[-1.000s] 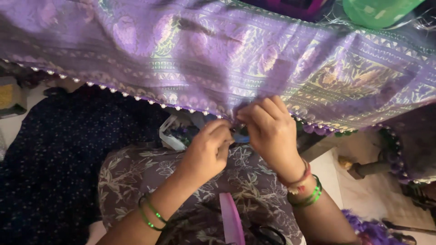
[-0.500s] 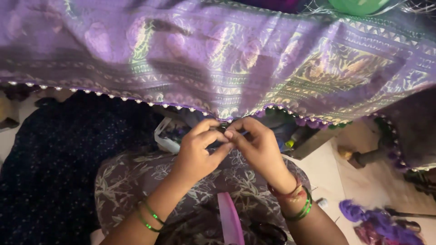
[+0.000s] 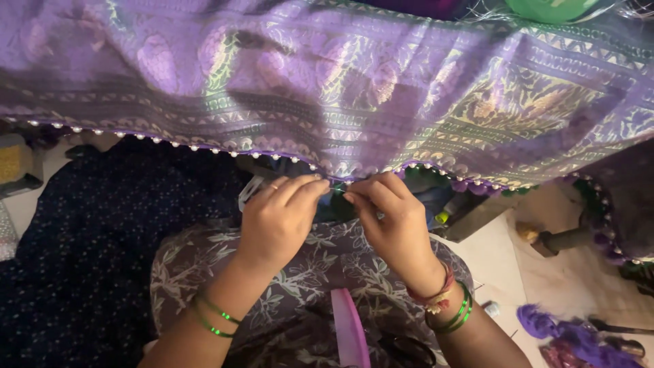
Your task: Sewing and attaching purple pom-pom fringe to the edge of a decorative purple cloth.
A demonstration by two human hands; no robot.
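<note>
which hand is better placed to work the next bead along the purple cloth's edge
Probably the right hand. Its fingertips pinch the beaded edge of the purple cloth at the spot where the plain stretch begins, while the left hand pinches the edge on the side already beaded.

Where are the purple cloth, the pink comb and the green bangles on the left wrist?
purple cloth (image 3: 354, 88), head view, woven middle.
pink comb (image 3: 351, 334), head view, flat blade.
green bangles (image 3: 214, 317), head view, on the left wrist.
</note>
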